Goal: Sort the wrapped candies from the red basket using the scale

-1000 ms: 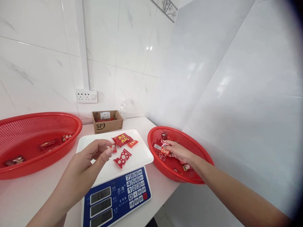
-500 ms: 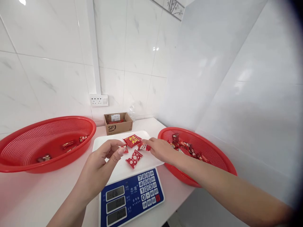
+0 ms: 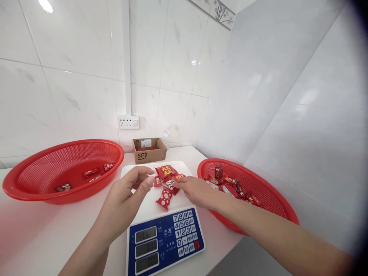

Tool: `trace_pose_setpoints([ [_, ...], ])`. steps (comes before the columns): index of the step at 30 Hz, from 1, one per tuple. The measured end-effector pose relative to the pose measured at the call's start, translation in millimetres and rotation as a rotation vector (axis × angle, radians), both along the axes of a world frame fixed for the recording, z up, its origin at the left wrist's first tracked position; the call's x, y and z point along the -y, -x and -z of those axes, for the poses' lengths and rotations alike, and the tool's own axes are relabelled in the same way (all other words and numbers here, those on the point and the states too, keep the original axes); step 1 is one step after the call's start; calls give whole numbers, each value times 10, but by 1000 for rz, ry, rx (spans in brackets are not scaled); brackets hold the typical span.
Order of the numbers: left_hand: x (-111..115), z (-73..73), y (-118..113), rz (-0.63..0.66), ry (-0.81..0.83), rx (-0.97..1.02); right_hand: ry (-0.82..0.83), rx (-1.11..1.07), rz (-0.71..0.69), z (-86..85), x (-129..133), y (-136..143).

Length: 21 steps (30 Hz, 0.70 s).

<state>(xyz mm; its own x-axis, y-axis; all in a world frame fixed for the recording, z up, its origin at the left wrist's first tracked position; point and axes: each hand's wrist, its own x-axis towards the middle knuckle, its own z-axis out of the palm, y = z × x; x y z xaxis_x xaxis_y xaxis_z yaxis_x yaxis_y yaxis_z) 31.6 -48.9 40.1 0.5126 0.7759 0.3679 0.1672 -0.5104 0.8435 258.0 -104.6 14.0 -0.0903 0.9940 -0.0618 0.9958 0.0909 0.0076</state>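
Note:
On the white weighing pan (image 3: 143, 207) of a digital scale lie several red wrapped candies. My left hand (image 3: 126, 195) is over the pan's left side, its curved fingers and thumb apart. Close to its thumb tip is a small red candy (image 3: 158, 181). From the right, my right hand (image 3: 197, 189) reaches over the pan with its fingertips closed on a red candy packet (image 3: 179, 177). Beneath those fingers is another red and white candy (image 3: 170, 183). A larger packet with yellow characters (image 3: 166, 171) lies behind, and a dotted candy (image 3: 164, 198) in front.
A red perforated basket (image 3: 37, 195) with a few candies stands at left. Another red basket (image 3: 276, 191), holding many more, is at right. An open cardboard box (image 3: 151, 156) and a clear plastic bottle (image 3: 166, 138) stand by the wall. The scale's keypad panel (image 3: 166, 241) faces me.
The view has swung slightly left. A red packet now shows at my right fingertips above the pile, and the dotted candy has turned a little. My left thumb has drawn slightly away from the small candy.

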Motion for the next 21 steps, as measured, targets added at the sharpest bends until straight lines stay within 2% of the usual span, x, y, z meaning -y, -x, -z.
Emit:
trace_pose_setpoints([
  [3, -5, 6, 10, 2, 4, 10, -17, 17, 22, -38, -67, 22],
  [9, -15, 14, 22, -4, 6, 16, -2, 103, 185, -64, -126, -166],
  [14, -11, 1, 16, -6, -1, 10, 43, 107, 188, -105, -80, -131],
  [17, -11, -12, 14, -6, -2, 16, 27, 87, 118, -182, -9, 43],
  [21, 0, -31, 16, -12, 1, 17, 24, 50, -184, -163, 102, 303],
])
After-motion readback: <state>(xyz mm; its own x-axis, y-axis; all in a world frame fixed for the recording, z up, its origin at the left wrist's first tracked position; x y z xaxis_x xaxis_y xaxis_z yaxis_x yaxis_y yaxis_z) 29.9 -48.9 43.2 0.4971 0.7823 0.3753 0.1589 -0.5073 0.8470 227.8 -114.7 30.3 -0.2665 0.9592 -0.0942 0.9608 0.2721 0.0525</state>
